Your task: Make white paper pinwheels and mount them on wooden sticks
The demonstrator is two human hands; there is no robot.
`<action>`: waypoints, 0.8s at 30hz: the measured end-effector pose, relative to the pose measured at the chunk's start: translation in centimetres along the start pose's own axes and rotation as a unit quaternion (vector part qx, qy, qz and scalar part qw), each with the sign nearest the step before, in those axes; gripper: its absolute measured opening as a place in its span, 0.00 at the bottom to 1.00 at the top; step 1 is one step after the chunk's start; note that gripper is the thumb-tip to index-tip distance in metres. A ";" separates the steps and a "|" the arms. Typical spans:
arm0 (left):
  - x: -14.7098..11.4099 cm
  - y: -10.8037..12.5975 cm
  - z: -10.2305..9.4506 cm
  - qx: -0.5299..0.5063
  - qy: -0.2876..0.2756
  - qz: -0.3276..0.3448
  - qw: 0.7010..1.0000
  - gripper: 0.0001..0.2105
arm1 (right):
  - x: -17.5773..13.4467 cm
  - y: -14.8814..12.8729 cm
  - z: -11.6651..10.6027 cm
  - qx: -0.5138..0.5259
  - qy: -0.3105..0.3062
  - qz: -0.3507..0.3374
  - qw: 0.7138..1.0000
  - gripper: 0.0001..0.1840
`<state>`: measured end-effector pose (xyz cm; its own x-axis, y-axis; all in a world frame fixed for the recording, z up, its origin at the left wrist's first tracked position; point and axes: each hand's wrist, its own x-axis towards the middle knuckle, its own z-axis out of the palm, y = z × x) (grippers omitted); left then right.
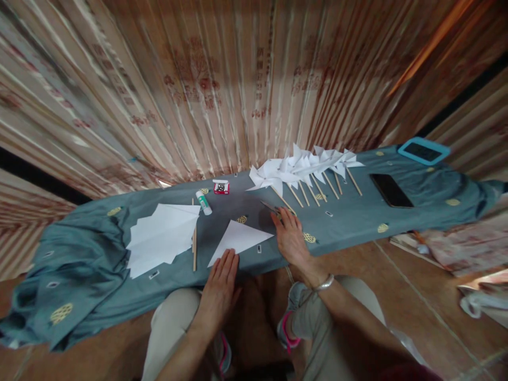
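A folded white paper triangle lies on the cloth in front of me. My left hand rests flat at its lower edge, fingers stretched out over the paper. To the right of the triangle, my right hand is closed over the handles of a pair of scissors, whose blades point to the far left, low over the cloth. Part of the handles is hidden under the fingers. Left of the triangle sits a pile of white paper sheets, with thin wooden sticks along its right side.
Several paper pinwheels on sticks lie in a row at the back. A glue stick and a small red box stand left of them. At the right are a black phone and a blue-framed device. A grey-green cloth covers the narrow table.
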<state>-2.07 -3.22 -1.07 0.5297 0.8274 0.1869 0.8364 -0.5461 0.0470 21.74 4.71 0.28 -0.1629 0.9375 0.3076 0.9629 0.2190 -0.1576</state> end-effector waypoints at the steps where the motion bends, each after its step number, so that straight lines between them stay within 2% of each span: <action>1: -0.1 0.0 -0.1 0.004 -0.001 -0.003 1.000 0.33 | 0.1 -0.7 -0.2 0.007 0.008 -0.010 1.000 0.28; 4: -0.1 0.2 0.0 0.015 0.003 -0.005 1.000 0.33 | 0.3 -4.0 -0.4 0.050 0.014 -0.075 0.996 0.26; 6: -0.1 0.3 0.2 0.017 0.009 0.000 1.000 0.34 | 0.4 -6.3 -0.3 0.082 -0.009 -0.115 0.990 0.27; 9: -0.5 -0.1 0.3 0.012 0.007 0.004 1.000 0.35 | 0.5 -7.6 0.2 0.101 -0.042 -0.107 0.988 0.29; 14: -2.1 -1.5 -0.3 0.004 0.008 0.007 1.000 0.35 | 0.1 -4.5 0.5 0.079 -0.055 -0.040 0.995 0.27; 19: -3.9 -3.0 -0.8 0.000 0.017 0.020 1.000 0.37 | -0.7 -0.6 0.3 0.037 -0.018 0.008 0.999 0.25; 22: -4.8 -3.4 -1.5 -0.015 0.035 0.026 0.999 0.35 | -0.7 0.4 0.1 0.037 0.010 0.020 0.999 0.25; 24: -5.0 -3.3 -2.1 -0.039 0.055 0.010 0.998 0.33 | -0.5 0.3 -0.1 0.072 0.014 0.010 0.997 0.24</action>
<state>-7.79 -5.80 -0.05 0.5232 0.7997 0.2945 0.8106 -0.5737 0.1179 22.15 4.28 0.18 -0.1359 0.9348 0.3280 0.9245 0.2387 -0.2971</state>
